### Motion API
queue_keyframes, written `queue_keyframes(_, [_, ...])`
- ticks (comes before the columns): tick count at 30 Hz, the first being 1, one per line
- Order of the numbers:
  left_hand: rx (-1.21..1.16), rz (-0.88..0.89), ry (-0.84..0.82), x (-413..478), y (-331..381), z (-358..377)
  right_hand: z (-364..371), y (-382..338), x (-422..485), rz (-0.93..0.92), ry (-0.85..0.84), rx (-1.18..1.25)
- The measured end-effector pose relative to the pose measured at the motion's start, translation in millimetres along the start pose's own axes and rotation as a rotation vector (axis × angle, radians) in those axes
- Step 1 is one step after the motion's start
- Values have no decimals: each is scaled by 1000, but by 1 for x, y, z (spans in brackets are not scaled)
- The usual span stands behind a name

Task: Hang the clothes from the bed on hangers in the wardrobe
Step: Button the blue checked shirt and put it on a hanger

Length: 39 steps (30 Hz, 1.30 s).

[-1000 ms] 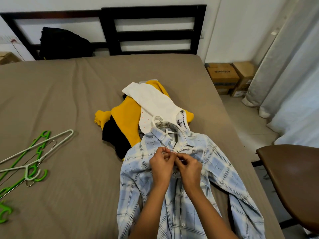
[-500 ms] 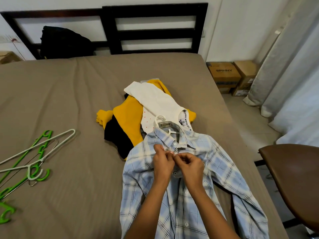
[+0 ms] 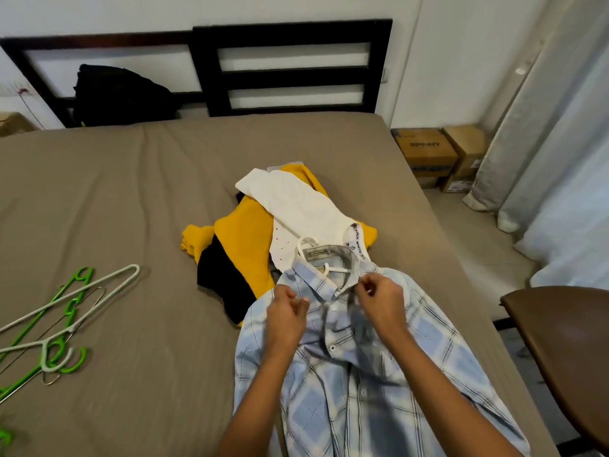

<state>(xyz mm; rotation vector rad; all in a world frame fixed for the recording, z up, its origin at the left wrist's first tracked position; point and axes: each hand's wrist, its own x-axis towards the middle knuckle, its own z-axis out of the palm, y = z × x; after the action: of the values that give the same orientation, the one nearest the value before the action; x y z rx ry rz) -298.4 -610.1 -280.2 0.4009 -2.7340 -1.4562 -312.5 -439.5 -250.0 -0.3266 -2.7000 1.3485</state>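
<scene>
A light blue plaid shirt (image 3: 362, 407) lies flat on the brown bed (image 3: 131, 192) in front of me, with a white hanger (image 3: 308, 243) in its collar. My left hand (image 3: 286, 313) has curled fingers that pinch the shirt's left front just below the collar. My right hand (image 3: 382, 300) pinches the fabric at the right collar tip. The placket between my hands is blurred. Behind the shirt lies a pile made up of a white garment (image 3: 296, 206), a yellow one (image 3: 244, 245) and a black one (image 3: 227, 285).
Spare green, white and wire hangers (image 3: 66, 311) lie at the bed's left edge. A black bag (image 3: 122, 94) leans on the dark headboard. A brown chair (image 3: 566, 351) stands at the right, with cardboard boxes (image 3: 425, 153) and curtains (image 3: 543, 143) beyond.
My hands were together at the top button below the collar. They have now drawn apart, left hand leftward and right hand rightward, and the view has tilted slightly.
</scene>
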Motion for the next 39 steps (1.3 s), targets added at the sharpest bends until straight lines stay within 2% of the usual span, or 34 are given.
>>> queue_keyframes(1, [54, 63, 81, 11, -5, -8, -1, -3, 17, -142, 91, -69])
queue_keyframes(2, [140, 109, 123, 23, -12, -13, 5, -4, 34, -256, 91, -130])
queue_keyframes(3, [241, 125, 107, 34, -17, -15, 12, -5, 51, -338, 23, -194])
queue_keyframes(5, [353, 105, -35, 52, -29, -12, 33, -4, 76, -437, -182, -431])
queue_keyframes(7, [422, 81, -158, 57, -39, -4, 48, -4, 87, -422, -261, -715])
queue_keyframes(11, [667, 110, -199, 52, -44, 1, 62, -10, 82, -366, -292, -953])
queue_keyframes(13, [732, 184, -147, 45, -39, -4, 61, -13, 79, -343, -357, -1039])
queue_keyframes(17, [697, 502, 22, 25, -22, -33, 19, -38, 75, -398, -479, -1082])
queue_keyframes(20, [586, 682, 87, 5, -2, -66, -41, -69, 68, -490, -497, -931])
queue_keyframes(23, [608, 813, 256, -9, 36, -108, -101, -106, 60, -486, -436, -707])
queue_keyframes(26, [669, 1015, 469, -18, 87, -155, -159, -151, 46, -433, -388, -255])
queue_keyframes(28, [751, 1167, 580, -28, 124, -189, -195, -185, 31, -379, -417, -24])
queue_keyframes(32, [813, 1340, 703, -53, 187, -254, -257, -249, 6, -316, -598, 43])
queue_keyframes(35, [786, 1305, 617, -66, 227, -300, -291, -294, -19, -356, -620, -14])
queue_keyframes(37, [685, 1107, 365, -77, 255, -326, -305, -319, -37, -400, -579, 63])
queue_keyframes(39, [636, 824, 89, -92, 289, -345, -315, -339, -49, -448, -532, 124])
